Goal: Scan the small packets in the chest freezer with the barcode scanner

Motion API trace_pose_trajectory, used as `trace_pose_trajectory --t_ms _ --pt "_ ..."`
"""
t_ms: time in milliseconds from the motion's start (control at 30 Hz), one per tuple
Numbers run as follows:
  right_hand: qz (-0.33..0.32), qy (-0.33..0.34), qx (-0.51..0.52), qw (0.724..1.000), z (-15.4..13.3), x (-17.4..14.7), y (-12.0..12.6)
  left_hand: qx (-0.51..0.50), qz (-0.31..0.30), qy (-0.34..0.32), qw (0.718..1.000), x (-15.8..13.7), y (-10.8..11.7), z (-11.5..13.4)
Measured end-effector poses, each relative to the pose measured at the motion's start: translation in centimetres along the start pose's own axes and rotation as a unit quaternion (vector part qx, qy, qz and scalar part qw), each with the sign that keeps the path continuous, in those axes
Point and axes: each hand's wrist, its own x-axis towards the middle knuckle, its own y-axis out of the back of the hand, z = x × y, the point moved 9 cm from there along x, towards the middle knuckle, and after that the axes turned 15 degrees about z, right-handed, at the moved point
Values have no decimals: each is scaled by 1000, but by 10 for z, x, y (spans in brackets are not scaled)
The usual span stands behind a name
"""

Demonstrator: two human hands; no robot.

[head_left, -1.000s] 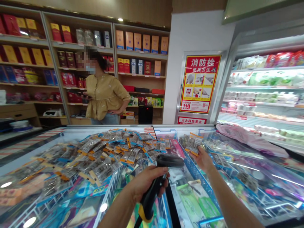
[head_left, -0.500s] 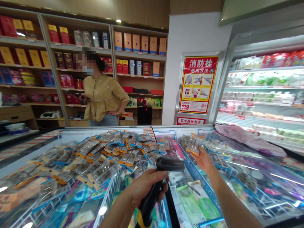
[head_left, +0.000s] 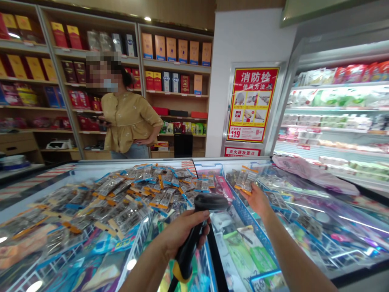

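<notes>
My left hand (head_left: 182, 233) is wrapped round the grip of a black and yellow barcode scanner (head_left: 210, 201), its head pointing right over the freezer. Farther right, my right hand (head_left: 257, 199) pinches a clear food packet (head_left: 246, 178) with orange ends by its near edge, above a blue wire basket. Many similar packets (head_left: 115, 182) with orange and blue ends lie heaped in the left half of the chest freezer (head_left: 152, 161). Below the scanner are green and white bags (head_left: 243, 249), and a pink packet (head_left: 224, 187) lies between the two hands.
Behind the freezer a person in a yellow blouse (head_left: 129, 117) stands before shelves of boxed goods (head_left: 173, 48). A red fire-hydrant poster (head_left: 253, 104) hangs on the wall. Pink plastic sheeting (head_left: 313, 174) lies on the glass lid at right, near a lit display fridge (head_left: 340, 109).
The view has shifted slightly. The scanner sits a little farther left in the picture. The packet in my right hand now faces me more squarely. Both hands keep their hold.
</notes>
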Motion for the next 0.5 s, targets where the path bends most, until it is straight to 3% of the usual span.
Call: trace_pose_trajectory --t_ms 500 --pt "-23 -20 -29 999 13 -9 -14 5 9 0 1000 6 5 1"
